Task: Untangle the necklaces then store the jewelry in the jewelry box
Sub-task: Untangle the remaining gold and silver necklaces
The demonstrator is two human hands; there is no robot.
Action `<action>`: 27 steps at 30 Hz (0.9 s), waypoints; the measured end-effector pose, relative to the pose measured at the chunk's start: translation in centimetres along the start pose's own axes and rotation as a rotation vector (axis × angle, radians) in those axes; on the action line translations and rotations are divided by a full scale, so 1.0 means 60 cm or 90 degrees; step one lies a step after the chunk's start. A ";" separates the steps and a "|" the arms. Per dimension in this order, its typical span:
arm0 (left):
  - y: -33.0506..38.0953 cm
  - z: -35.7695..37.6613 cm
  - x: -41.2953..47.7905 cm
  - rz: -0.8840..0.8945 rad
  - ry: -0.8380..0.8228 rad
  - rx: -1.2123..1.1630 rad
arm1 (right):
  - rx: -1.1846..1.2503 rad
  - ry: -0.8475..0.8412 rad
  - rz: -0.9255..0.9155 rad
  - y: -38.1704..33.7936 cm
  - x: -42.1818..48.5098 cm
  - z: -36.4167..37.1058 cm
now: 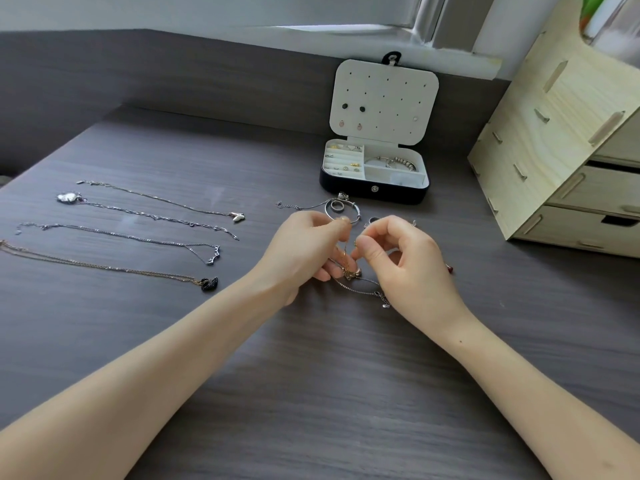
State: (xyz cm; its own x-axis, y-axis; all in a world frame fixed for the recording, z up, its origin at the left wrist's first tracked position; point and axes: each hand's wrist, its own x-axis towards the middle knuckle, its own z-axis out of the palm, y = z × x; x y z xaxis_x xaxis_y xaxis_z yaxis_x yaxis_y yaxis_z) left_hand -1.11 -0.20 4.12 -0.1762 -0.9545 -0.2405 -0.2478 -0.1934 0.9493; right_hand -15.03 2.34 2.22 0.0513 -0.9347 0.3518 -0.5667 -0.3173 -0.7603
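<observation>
A tangle of thin gold and silver chains (349, 273) hangs between my two hands in the middle of the table. My left hand (304, 251) pinches a gold strand at its fingertips, and my right hand (405, 258) pinches the strand close beside it. Several untangled necklaces lie stretched out in rows at the left, the nearest one ending in a black swan pendant (209, 284). A silver ring-shaped pendant necklace (341, 209) lies just beyond my hands. The jewelry box (374, 190) stands open behind it, earrings pinned in its white lid.
A pale wooden drawer unit (568, 150) stands at the right edge of the table. A small red bead (450, 269) lies right of my right hand. The dark wood table (311, 393) meets a grey wall at the back.
</observation>
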 end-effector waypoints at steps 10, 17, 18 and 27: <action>-0.010 -0.016 0.009 0.021 0.095 0.109 | 0.140 -0.028 0.071 -0.005 0.003 -0.003; -0.004 -0.023 -0.002 0.013 0.087 0.165 | 0.107 -0.042 0.038 -0.013 0.018 -0.007; -0.004 -0.023 -0.003 0.015 0.085 0.158 | 0.095 -0.039 0.028 -0.015 0.021 -0.005; -0.011 -0.023 -0.002 0.037 0.106 0.087 | 0.006 0.028 0.006 -0.017 0.037 0.024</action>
State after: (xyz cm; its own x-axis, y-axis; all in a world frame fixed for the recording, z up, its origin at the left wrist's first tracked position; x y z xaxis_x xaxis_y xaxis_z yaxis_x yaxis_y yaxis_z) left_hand 0.39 -0.28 3.79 -0.0365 -0.9897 -0.1387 -0.3702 -0.1156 0.9218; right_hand -13.14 0.38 2.98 0.0096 -0.9298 0.3679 -0.5598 -0.3099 -0.7685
